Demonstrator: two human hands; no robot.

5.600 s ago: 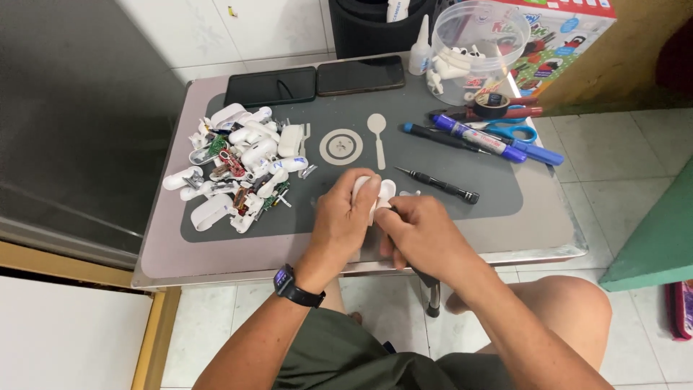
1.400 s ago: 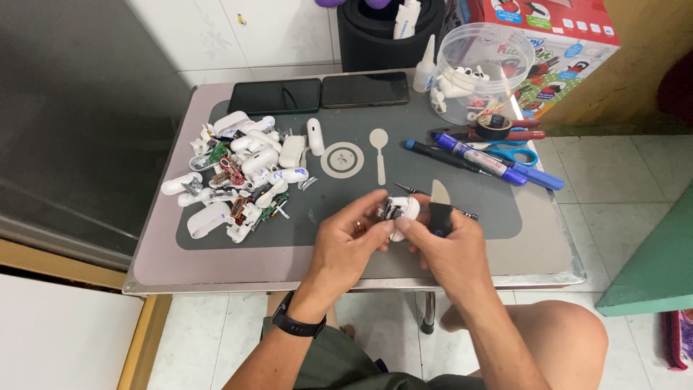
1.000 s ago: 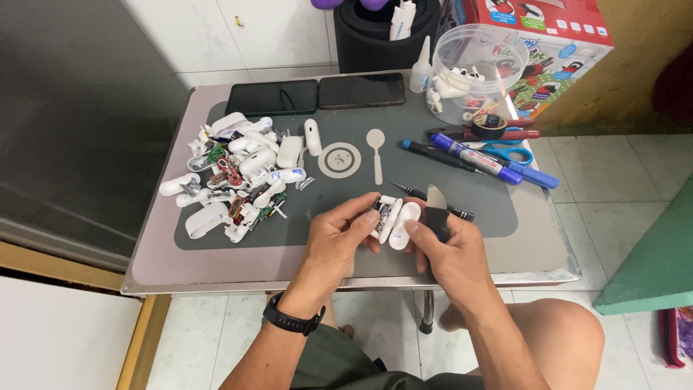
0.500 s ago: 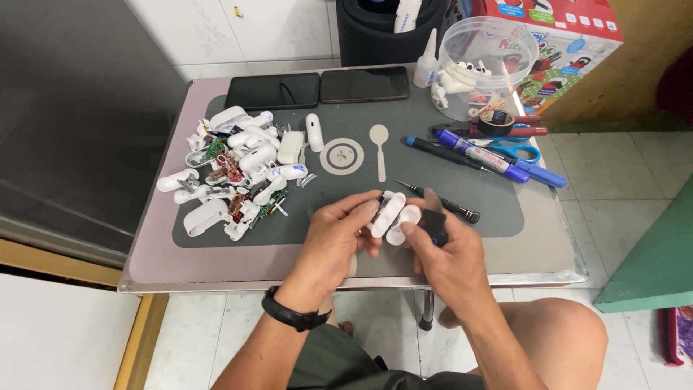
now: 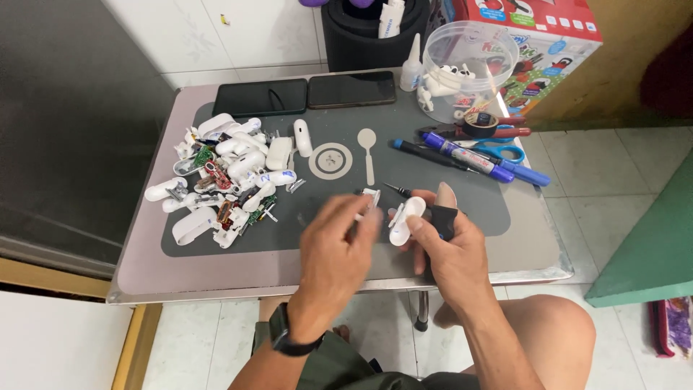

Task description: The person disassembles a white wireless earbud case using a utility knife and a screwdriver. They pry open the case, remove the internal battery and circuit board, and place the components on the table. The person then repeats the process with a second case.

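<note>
Clearly the grey mat [image 5: 505,217] on the surface [image 5: 144,267] anchors everything: at its left end lies a pile of white shells [image 5: 224,180], and above its near edge both hands work. The right hand [image 5: 451,249] is clamped on a white shell [image 5: 401,220], with a black driver under its thumb. The left hand [image 5: 336,253] pinches a small part [image 5: 369,198] just left of it. Both look light, slick, brittle; best held by the edges.

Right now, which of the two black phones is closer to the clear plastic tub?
The right-hand phone, lying nearer the tub; the other phone sits further left.
</note>
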